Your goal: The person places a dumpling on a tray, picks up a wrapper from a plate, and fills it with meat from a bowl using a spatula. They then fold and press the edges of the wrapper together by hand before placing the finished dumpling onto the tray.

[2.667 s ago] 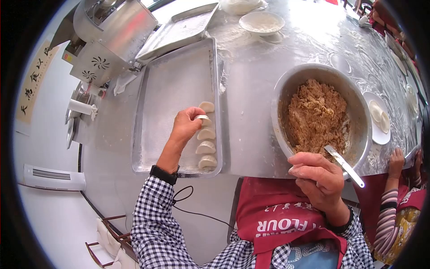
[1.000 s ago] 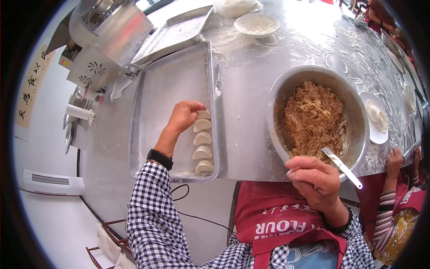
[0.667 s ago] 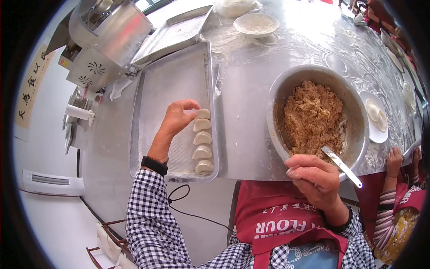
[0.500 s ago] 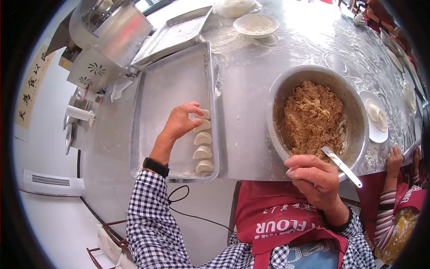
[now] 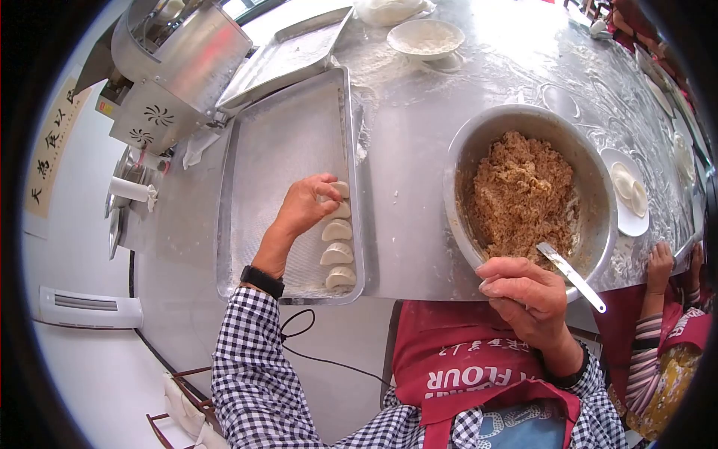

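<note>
My left hand [image 5: 305, 205] reaches over the metal tray [image 5: 288, 142], its thumb and fingers closed at the end of the farthest dumpling [image 5: 342, 188]. Several more pale half-moon dumplings [image 5: 337, 230] lie in a row along the tray's right side, and the fingers partly cover the second one. My right hand [image 5: 526, 293] hovers by the near rim of the steel bowl [image 5: 458, 217], fingers bent together with nothing visible in them. Brown minced filling [image 5: 523, 191] fills much of the bowl. A white-handled spreader [image 5: 572, 278] leans in the filling and over the rim.
Behind the tray lies a second tray [image 5: 292, 56], beside a steel machine [image 5: 176, 67]. A flour bowl [image 5: 426, 39] stands at the back. On the right are a plate with wrappers [image 5: 634, 224] and another person's hand [image 5: 660, 263] at the table edge.
The fingers and thumb of my left hand have drawn closer together at the farthest dumpling. My right hand keeps its pose, and the view has shifted slightly.
</note>
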A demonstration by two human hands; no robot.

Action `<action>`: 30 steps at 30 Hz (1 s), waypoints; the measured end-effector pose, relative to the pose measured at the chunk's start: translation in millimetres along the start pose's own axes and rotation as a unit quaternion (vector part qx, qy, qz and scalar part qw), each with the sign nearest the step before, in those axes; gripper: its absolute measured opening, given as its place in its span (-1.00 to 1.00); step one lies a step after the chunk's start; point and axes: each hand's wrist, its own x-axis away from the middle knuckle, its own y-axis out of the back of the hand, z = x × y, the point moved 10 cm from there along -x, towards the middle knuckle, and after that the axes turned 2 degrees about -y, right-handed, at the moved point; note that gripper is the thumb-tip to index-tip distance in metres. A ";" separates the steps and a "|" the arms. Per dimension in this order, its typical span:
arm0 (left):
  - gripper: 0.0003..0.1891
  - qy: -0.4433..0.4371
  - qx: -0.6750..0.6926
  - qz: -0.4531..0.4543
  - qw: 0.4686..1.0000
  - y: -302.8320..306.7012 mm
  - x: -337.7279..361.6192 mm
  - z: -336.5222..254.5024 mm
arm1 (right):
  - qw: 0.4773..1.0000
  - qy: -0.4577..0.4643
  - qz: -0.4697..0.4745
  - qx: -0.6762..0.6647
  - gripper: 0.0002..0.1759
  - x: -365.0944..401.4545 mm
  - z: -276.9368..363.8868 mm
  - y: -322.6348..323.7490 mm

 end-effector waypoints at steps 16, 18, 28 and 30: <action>-0.73 0.021 -0.016 -0.030 0.999 6.1 -16.7 1.2 | 1.000 0.011 -0.003 -0.009 -0.85 2.2 8.6 3.2; -0.72 -0.012 -0.074 -0.008 0.997 0.8 -17.7 -6.7 | 1.000 0.023 -0.003 -0.005 -0.85 2.0 11.1 4.9; -0.68 -0.034 -0.010 -0.014 0.999 -0.9 -16.8 12.3 | 0.995 0.071 -0.053 -0.051 -0.87 21.9 30.7 22.8; -0.67 -0.013 0.005 -0.011 1.000 5.3 -17.3 15.9 | 0.994 0.083 -0.061 -0.047 -0.87 24.9 49.6 46.2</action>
